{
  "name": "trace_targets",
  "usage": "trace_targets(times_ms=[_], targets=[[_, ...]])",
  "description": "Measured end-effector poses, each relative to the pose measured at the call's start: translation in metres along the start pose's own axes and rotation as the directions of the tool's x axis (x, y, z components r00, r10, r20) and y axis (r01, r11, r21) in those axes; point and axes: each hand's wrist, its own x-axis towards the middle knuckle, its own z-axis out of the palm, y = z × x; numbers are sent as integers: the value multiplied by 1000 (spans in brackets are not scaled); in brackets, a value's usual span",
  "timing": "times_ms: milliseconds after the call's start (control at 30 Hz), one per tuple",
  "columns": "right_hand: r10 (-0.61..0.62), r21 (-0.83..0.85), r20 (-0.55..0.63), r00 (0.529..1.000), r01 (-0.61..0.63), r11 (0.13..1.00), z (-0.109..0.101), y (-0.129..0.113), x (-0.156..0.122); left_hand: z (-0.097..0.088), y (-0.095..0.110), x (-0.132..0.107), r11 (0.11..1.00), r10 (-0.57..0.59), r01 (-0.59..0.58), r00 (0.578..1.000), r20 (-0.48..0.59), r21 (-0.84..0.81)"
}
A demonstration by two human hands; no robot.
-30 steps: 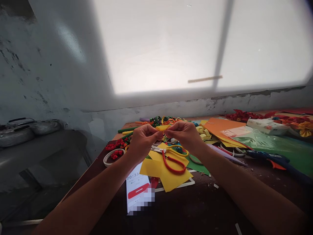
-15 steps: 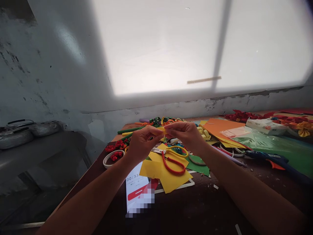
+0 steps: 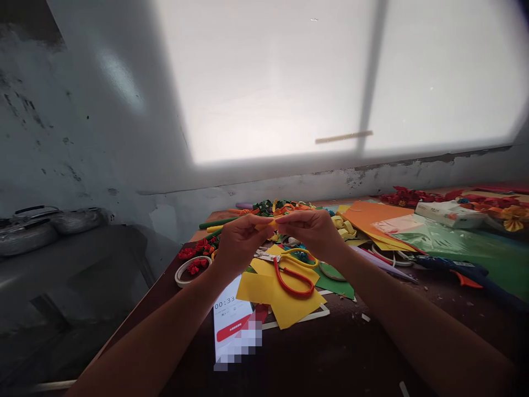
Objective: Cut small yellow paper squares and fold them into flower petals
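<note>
Above the middle of the table, my left hand and my right hand meet fingertip to fingertip. Both pinch a small yellow-orange piece of paper, mostly covered by the fingers. Just below them lie scissors with one red and one yellow handle loop. They rest on yellow paper pieces, and their blade tips are partly hidden by my left hand. A phone showing a timer lies under my left forearm, partly beneath the paper.
Left of my hands is a white tape roll with red paper flowers. At right lie orange sheets, a tissue pack, green sheets in plastic and a dark blue tool. Metal pots stand far left.
My hands stay together on the small paper piece, with fingers slightly shifted and my right fingers lying flatter across it. The whole view has dipped a little; the table things stay put.
</note>
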Motion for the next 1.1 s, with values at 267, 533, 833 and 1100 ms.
trace_targets(times_ms=[267,533,833,1100], targets=[[1,48,-49,999,1,999,3,7,-2,6,-4,-1,994,-88,81,989,-115,-70],[-6,49,-82,997,10,999,5,8,1,3,-11,1,993,-60,50,994,-92,-103],[-244,-292,-21,969,228,929,-3,2,-2,-6,-4,4,980,-127,134,990,53,-148],[-153,-77,-70,986,147,986,2,3,0,-6,-8,2,999,39,-40,999,21,37]])
